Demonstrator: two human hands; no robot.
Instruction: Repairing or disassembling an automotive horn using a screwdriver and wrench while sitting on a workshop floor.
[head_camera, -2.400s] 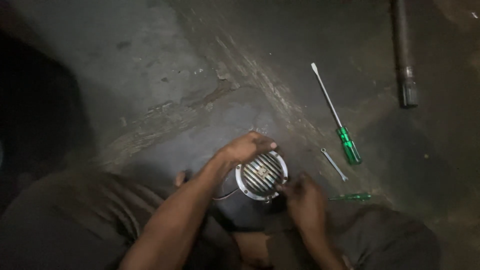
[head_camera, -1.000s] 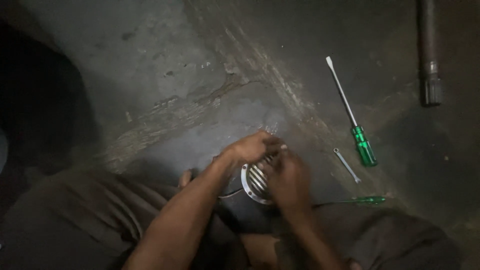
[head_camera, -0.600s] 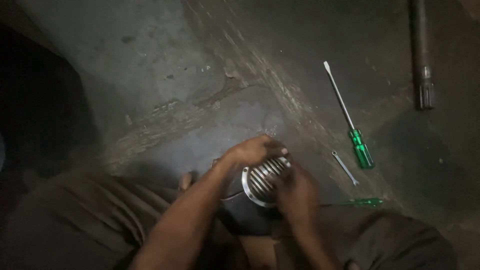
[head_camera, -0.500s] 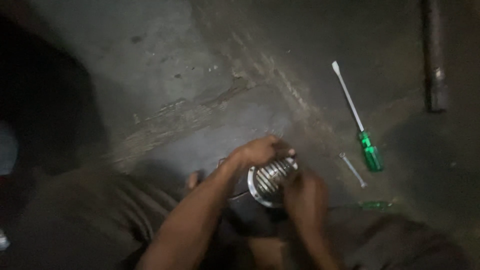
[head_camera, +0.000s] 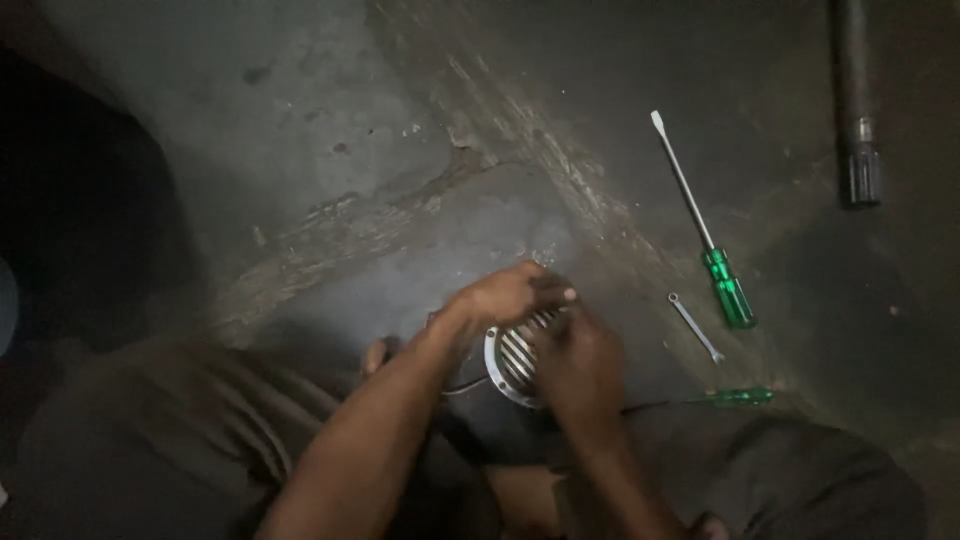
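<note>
A round chrome part with a ribbed grille (head_camera: 512, 358), like a small horn, rests low in the middle of the view over my lap. My left hand (head_camera: 510, 293) grips its top edge, fingers curled over the rim. My right hand (head_camera: 580, 365) lies across the grille's right half and covers it; I cannot see whether it holds anything small. A thin wire runs from the part's left side.
On the cracked concrete floor to the right lie a long green-handled flat screwdriver (head_camera: 705, 240), a small slim spanner (head_camera: 696, 327) and a second green-handled tool (head_camera: 735, 397). A dark metal pipe (head_camera: 857, 100) lies at the top right. My knees fill the bottom.
My right hand has moved from the part's lower right edge up onto the grille, covering more of it. The left hand keeps its grip on top.
</note>
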